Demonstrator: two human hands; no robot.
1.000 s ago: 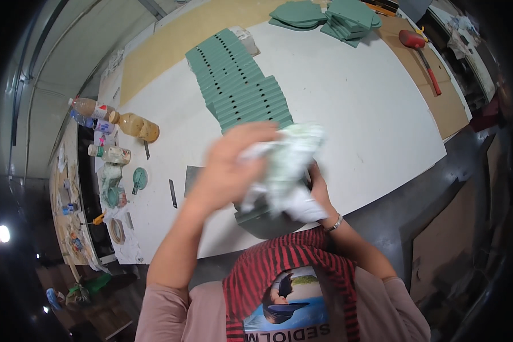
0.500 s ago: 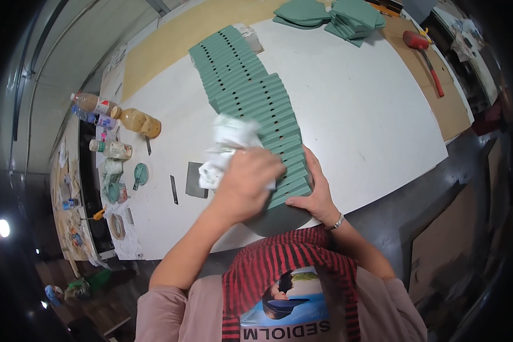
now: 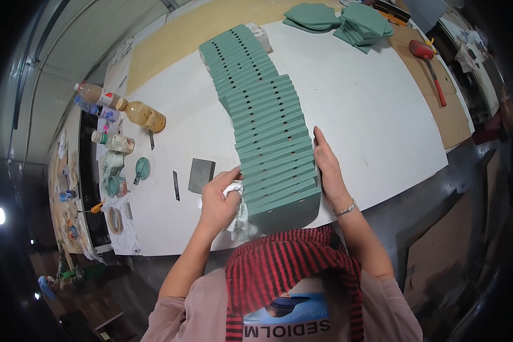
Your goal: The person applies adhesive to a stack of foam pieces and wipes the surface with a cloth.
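A long row of green boards (image 3: 268, 122), standing on edge and leaning on one another, runs across the table from far to near. Small dark holes dot their upper edges in two lines. Beside the row's near left side is my left hand (image 3: 219, 202), its fingers closed on a crumpled white cloth (image 3: 242, 216). My right hand (image 3: 330, 171) lies along the near right side with its fingers stretched out and nothing in it. The nearest board (image 3: 288, 212) shows its broad face toward me.
A grey block (image 3: 201, 175) and a thin dark blade (image 3: 176, 186) lie left of the row. Farther left stand or lie several bottles (image 3: 145, 117), a green-stained cup (image 3: 115, 186) and a tape roll (image 3: 115, 220). Green boards (image 3: 310, 17) are stacked far off, near a red mallet (image 3: 422, 49).
My left hand has brought the cloth from the top of the row down to its near left side. My right hand's fingers have straightened, and its thumb has left the near end.
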